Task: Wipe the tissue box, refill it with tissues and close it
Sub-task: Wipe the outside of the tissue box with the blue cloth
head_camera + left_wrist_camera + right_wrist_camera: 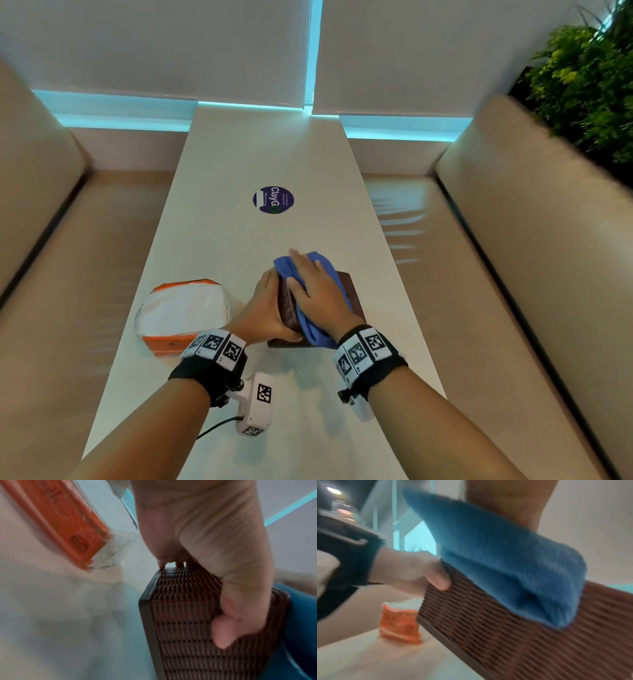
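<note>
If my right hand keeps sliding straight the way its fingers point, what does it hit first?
Probably nothing: the right hand presses the blue cloth flat on the tissue box, fingers pointing up the bare table.

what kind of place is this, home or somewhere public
Probably a café or canteen booth: padded bench seats flank a long white table bearing a round ClayGo sticker, with a plant wall behind.

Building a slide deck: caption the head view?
Left hand grips woven tissue box; right hand presses blue cloth onto it.
</note>
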### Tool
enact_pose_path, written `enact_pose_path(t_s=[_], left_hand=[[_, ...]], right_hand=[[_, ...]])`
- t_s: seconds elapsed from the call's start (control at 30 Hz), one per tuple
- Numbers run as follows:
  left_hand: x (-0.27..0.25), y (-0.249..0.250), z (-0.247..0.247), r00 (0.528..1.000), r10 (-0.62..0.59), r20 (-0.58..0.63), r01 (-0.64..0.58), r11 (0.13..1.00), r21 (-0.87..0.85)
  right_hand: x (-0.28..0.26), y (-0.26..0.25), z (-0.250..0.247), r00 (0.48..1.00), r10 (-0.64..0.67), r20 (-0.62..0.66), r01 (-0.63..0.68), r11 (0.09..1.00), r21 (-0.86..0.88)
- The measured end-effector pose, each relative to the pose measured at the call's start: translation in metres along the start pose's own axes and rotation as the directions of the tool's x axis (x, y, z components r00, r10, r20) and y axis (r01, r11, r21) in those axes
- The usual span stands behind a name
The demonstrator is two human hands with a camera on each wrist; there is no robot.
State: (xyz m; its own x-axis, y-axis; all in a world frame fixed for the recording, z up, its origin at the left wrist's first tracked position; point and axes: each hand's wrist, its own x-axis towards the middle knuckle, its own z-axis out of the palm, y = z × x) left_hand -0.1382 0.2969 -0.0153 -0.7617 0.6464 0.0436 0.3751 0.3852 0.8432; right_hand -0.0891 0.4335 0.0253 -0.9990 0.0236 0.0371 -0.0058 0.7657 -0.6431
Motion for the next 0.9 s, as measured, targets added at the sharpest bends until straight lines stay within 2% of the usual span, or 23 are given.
enact_pose_path(t_s=[0.03,0.1,0.17,0.2,0.27,0.37,0.47,0.53,0.6,0.67,0.7,0.73,0.8,0.83,0.9], left_hand=[[-0.001,-0.001,-0.001,1.0,-0.005,0.014,0.005,1.0,0.004],[-0.004,-0.007,-0.003,0.999,-0.019,0.042,0.019,1.0,0.009],[-0.007,-0.011,-0.003,0.998,-0.029,0.049,0.029,1.0,-0.003],[-0.007,-0.011,-0.003,0.999,-0.029,0.046,0.03,0.999,-0.012],[-0.006,-0.01,-0.003,0.999,-0.027,0.041,0.027,1.0,-0.008],[0.002,-0.004,-0.005,1.0,0.001,0.028,-0.002,0.999,0.035],[0.008,0.002,-0.006,0.999,0.042,0.018,-0.043,0.997,0.065],[0.009,0.005,-0.004,0.999,0.033,0.009,-0.033,0.999,0.004],[0.009,0.006,-0.005,0.999,0.028,0.015,-0.028,1.0,-0.001],[0.009,0.004,-0.007,0.999,0.02,0.027,-0.022,0.999,0.05],[0.008,0.003,-0.007,0.999,0.013,0.036,-0.015,0.998,0.067],[0.008,0.003,-0.007,0.999,0.004,0.044,-0.007,0.997,0.071],[0.009,0.005,-0.006,0.998,-0.014,0.06,0.01,0.997,0.07],[0.011,0.005,-0.005,0.998,-0.019,0.064,0.014,0.997,0.075],[0.013,0.006,-0.005,0.998,-0.024,0.064,0.018,0.995,0.096]], right_hand=[[-0.001,0.007,0.0,0.996,0.044,-0.072,-0.048,0.997,-0.06],[-0.002,0.029,-0.002,0.949,0.301,-0.094,-0.313,0.932,-0.181],[0.0,0.049,-0.006,0.821,0.571,0.008,-0.569,0.819,-0.076],[0.002,0.056,-0.006,0.783,0.619,0.054,-0.619,0.785,-0.023],[0.003,0.058,-0.003,0.801,0.595,0.066,-0.593,0.804,-0.048],[-0.001,0.038,0.001,0.879,0.477,0.017,-0.47,0.871,-0.146],[-0.014,0.007,0.001,0.968,0.238,0.078,-0.232,0.969,-0.084],[-0.02,-0.004,-0.002,0.993,0.078,0.087,-0.08,0.997,0.022],[-0.016,0.0,-0.004,0.996,0.06,0.068,-0.065,0.995,0.075],[-0.01,0.02,-0.006,0.985,0.172,0.023,-0.171,0.984,-0.054],[-0.008,0.032,-0.007,0.958,0.287,0.007,-0.284,0.952,-0.114],[-0.008,0.044,-0.009,0.904,0.428,0.007,-0.424,0.898,-0.113],[-0.01,0.056,-0.015,0.771,0.633,0.07,-0.636,0.771,0.031],[-0.01,0.059,-0.016,0.729,0.676,0.109,-0.685,0.721,0.104],[-0.009,0.053,-0.015,0.704,0.698,0.128,-0.71,0.688,0.151]])
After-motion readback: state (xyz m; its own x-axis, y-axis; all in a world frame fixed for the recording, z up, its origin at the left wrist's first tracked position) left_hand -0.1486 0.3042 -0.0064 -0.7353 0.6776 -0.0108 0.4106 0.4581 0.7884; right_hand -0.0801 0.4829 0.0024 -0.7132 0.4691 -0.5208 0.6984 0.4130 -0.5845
